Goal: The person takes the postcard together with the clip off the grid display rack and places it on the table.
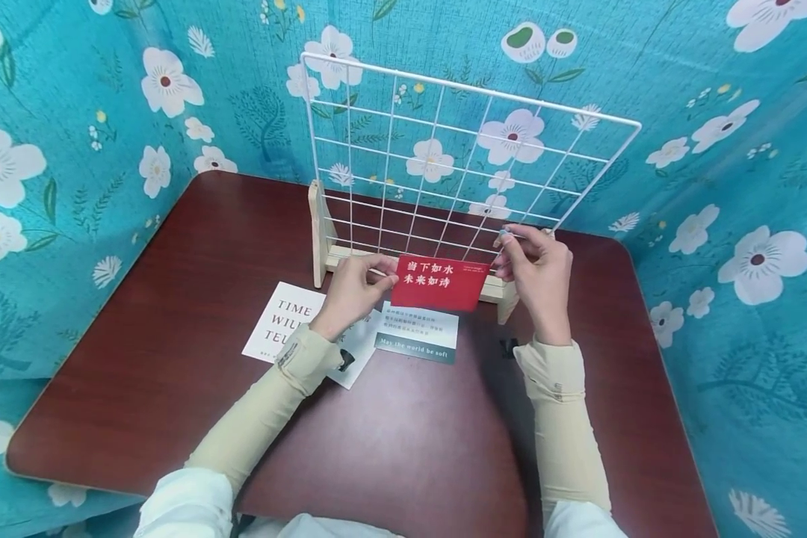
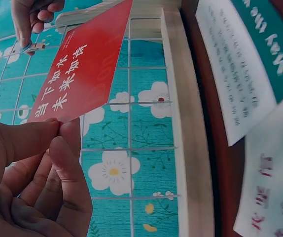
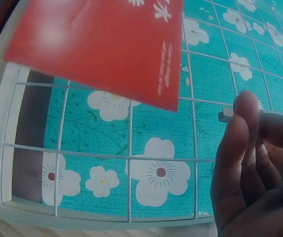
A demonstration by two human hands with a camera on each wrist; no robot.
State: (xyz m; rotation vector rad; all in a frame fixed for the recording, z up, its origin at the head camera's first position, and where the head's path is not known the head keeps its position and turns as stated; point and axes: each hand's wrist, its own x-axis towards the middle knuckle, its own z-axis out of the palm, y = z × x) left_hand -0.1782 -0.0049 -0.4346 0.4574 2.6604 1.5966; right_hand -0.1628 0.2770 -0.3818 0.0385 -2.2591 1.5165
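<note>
A red card [image 1: 440, 282] with white Chinese lettering is pinched at its left corner between the thumb and fingers of my left hand [image 1: 358, 290]. It stands out in front of the lower part of a white wire grid [image 1: 437, 112]. My right hand [image 1: 540, 273] pinches a small wooden clip [image 2: 33, 48], with a bit of blue at the fingertips. Only the clip's tip [image 3: 225, 115] shows in the right wrist view, the rest hidden by the fingers. The right hand is beside the card's right end, apart from it, close to the grid.
Wooden feet [image 1: 318, 232] hold the grid upright on a dark red-brown table [image 1: 403, 441]. White printed cards [image 1: 269, 321] and a white-and-green card [image 1: 420, 340] lie below the hands. A small black thing [image 1: 509, 348] lies by the right wrist. Flowered blue cloth [image 1: 242, 67] surrounds the table.
</note>
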